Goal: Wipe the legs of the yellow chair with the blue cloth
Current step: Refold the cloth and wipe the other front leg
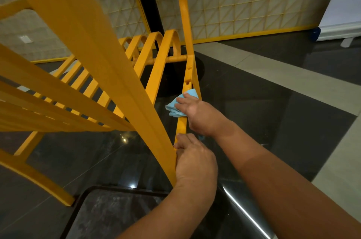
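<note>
Two hands: your right hand [195, 113] and left hand [195, 158] both met the chair [78, 23], the right one farther from you.
Right hand: you curled your fingers over the cloth [173, 106] and pressed it to a thin leg [189, 70].
Left hand: you gripped the frame just below, fingers wrapped round the edge where the thin leg ran beside a broad bar [125, 82]; the fingertips were hidden.
Cloth: blue and bunched, it sat partway along the thin leg, under your right hand, just below a small notch in the leg.
Chair: yellow and slatted, it stood tilted close to you, its bars spreading across the view.
Floor [263, 101]: dark glossy tiles, crossed by paler bands, lay beneath.
Wall [254, 4]: pale lattice panels ran behind, edged at the base with a yellow rail.
</note>
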